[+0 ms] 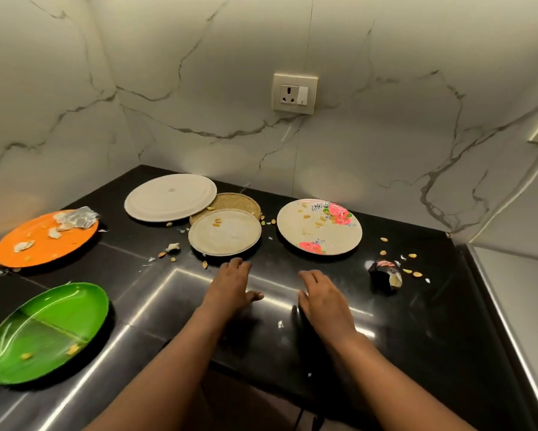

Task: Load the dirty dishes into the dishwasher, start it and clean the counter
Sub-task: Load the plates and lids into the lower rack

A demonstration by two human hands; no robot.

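At the near left corner of the glossy black stone surface (417, 337) lies a bright green round divided plastic plate (48, 331), holding a few yellowish scraps in its near compartments. Behind it, along the left edge, sits a flat orange round plate (45, 239) scattered with pale torn bits and a crumpled piece of silver foil (79, 216) on its far rim. Toward the back edge, a large plain off-white round plate (170, 196) lies upside down, its rim overlapping a brown woven round mat (230, 203). A smaller cream round plate (225, 232) with a few nut pieces rests partly on that mat's near side. Shell fragments and crumbs (171, 248) dot the surface just left of this plate. The left hand (230, 283) lies palm down with fingers loosely spread, its fingertips just short of the cream plate's near rim and holding nothing. The right hand (323, 298) is beside it, also palm down, fingers slightly apart and empty, near the middle of the surface. Beyond it, a cream round plate with pink rose prints (319, 227) carries yellow crumbs. Toward the right edge sits a crumpled dark snack wrapper (386, 272) with loose nut pieces around it. A cream wall socket (294, 93) is set in the marble backsplash.
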